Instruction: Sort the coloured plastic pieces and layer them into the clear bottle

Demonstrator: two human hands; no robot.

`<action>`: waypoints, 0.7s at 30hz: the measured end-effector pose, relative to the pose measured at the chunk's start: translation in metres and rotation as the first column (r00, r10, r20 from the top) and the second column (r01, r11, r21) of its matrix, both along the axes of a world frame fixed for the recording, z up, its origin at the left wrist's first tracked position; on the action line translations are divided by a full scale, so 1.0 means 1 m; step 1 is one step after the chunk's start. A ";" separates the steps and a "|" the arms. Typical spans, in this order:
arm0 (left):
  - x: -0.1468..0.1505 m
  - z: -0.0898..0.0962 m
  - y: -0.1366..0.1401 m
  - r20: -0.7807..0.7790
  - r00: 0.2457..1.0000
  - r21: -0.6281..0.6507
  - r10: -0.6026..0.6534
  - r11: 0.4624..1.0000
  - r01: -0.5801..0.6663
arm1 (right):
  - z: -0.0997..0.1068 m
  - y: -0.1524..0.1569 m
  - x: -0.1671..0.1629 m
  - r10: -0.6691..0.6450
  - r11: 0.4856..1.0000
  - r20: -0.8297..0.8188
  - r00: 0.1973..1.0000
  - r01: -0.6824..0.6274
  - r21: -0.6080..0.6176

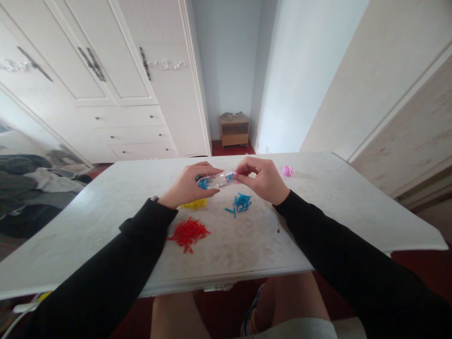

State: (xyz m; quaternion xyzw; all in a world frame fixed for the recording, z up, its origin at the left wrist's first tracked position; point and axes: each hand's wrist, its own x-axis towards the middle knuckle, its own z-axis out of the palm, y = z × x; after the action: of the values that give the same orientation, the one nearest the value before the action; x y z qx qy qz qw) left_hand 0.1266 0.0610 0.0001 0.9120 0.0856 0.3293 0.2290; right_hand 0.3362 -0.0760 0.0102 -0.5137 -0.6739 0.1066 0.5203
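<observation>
A small clear plastic bottle [219,180] lies tilted almost flat above the table, with blue pieces showing at both its ends. My left hand [189,185] is wrapped round the bottle's left end. At the right end, which has a bit of pink, my right hand [262,179] pinches thumb and finger together; what lies between them is too small to make out. Below the bottle is a loose pile of small blue strips [243,202]. Yellow strips [196,204] lie partly hidden under my left hand, and a larger heap of red strips [189,234] sits nearer me.
The white table [261,249] spreads out under my hands. A round pink object [287,171] sits beyond my right wrist. White wardrobes [130,127] stand behind the table, with a small wooden cabinet [234,132] in the corner. Dark clothes [24,188] are heaped at left.
</observation>
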 end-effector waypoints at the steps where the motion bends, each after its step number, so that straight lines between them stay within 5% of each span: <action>1: 0.000 0.000 0.000 -0.002 1.000 -0.003 0.002 1.000 -0.002 | 0.000 0.000 -0.001 0.001 1.000 -0.033 0.999 -0.001 0.007; 6: 0.000 0.002 -0.001 -0.002 1.000 -0.015 0.017 1.000 -0.017 | 0.000 0.000 -0.004 -0.005 0.998 -0.131 0.991 0.013 0.054; 11: 0.000 0.002 -0.001 0.008 1.000 -0.048 0.008 0.999 -0.008 | 0.005 -0.006 -0.008 0.002 0.990 0.000 1.000 -0.002 0.140; 16: 0.001 -0.001 0.000 0.141 0.990 -0.292 0.027 0.956 0.016 | 0.014 -0.009 -0.004 -0.186 0.957 0.067 0.980 0.165 0.238; 18: 0.002 -0.002 0.002 0.202 0.979 -0.429 0.040 0.902 0.051 | 0.016 -0.007 0.006 -0.260 0.959 0.149 0.954 0.238 0.153; 21: 0.003 -0.005 0.005 0.230 0.971 -0.523 0.061 0.850 0.070 | 0.013 -0.002 0.029 -0.218 0.936 0.433 0.875 0.313 -0.161</action>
State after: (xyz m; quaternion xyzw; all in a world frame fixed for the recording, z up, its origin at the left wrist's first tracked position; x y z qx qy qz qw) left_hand 0.1297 0.0658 -0.0044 0.7682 0.1424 0.3992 0.4797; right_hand 0.3654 -0.0783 0.0234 -0.6684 -0.6736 0.0000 0.3155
